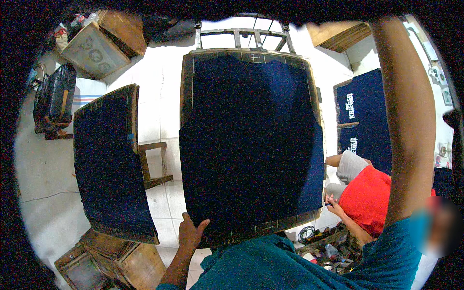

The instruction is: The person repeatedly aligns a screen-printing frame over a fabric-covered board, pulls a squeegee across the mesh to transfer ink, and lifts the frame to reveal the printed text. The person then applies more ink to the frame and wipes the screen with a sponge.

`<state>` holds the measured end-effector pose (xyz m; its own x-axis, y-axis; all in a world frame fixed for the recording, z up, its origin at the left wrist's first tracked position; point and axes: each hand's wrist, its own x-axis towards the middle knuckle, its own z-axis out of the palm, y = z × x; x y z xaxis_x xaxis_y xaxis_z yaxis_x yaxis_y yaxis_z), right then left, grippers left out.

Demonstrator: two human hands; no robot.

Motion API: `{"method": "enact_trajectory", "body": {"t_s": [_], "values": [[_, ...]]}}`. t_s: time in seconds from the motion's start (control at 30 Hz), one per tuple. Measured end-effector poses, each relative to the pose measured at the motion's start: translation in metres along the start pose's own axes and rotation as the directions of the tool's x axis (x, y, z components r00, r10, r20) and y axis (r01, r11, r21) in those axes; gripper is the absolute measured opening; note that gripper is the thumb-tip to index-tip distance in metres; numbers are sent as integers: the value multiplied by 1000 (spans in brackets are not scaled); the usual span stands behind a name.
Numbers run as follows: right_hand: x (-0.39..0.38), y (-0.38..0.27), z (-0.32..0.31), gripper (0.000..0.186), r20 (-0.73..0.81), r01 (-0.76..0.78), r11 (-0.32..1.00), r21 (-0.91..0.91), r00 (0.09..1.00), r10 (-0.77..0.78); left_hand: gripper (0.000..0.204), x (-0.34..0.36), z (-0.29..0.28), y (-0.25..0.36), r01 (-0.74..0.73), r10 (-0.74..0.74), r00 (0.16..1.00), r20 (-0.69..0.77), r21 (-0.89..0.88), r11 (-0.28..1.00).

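Across the middle of the view lies a large dark navy cloth panel (251,154), spread on a rectangular dark board with a worn edge and white ruled marks (249,57). The cloth is narrower toward the top and steps out wider below, reaching the board's sides, while marked strips of board show along the top and bottom.

At the near left corner of the panel is the person's bare left hand (192,232), thumb and fingers apart at the edge; whether they pinch the cloth, grip the board or only rest there, I cannot tell. The right forearm (408,106) rises from a teal sleeve (391,246) toward the top of the view, and the right hand is out of sight, so its grip cannot be told.

As far as shows, the spreading looks largely done: the cloth lies mostly flat, and I can make out no white lettering on it. Navy cloth pieces with white lettering (369,113) lie at the right; by comparison, the central panel seems unprinted. Another navy-covered board (108,159) at the left also looks plain. What else remains, the view does not settle.

Beside the panel's right edge, a co-worker in a red shirt (365,198) bends, one hand (333,205) near the board.
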<state>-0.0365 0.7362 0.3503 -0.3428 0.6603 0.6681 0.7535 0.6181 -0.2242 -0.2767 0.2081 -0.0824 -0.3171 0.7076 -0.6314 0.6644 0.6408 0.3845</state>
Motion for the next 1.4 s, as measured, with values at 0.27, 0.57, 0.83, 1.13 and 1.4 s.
{"method": "enact_trajectory", "body": {"t_s": [0.27, 0.57, 0.83, 1.13, 1.4], "values": [[4, 19, -9, 57, 32, -7, 999, -46, 999, 9, 87, 21, 13, -15, -48, 51, 997, -66, 48, 998], [-16, 121, -23, 44, 55, -47, 975, -218, 997, 60, 96, 67, -34, 27, -162, 72, 983, 171, 603, 781], [-370, 267, 20, 33, 507, -333, 923, -194, 771, 385, 57, 274, -65, 345, -769, 834, 334, -440, 384, 511], [-850, 313, -8, 25, 966, -938, -263, -224, -250, 70, 88, 414, -24, 494, -661, 899, 270, -346, 611, 434], [-866, 336, 14, 27, 847, 444, -893, -74, -444, -291, 86, 417, -17, 492, -646, 888, 295, -353, 611, 457]]}}
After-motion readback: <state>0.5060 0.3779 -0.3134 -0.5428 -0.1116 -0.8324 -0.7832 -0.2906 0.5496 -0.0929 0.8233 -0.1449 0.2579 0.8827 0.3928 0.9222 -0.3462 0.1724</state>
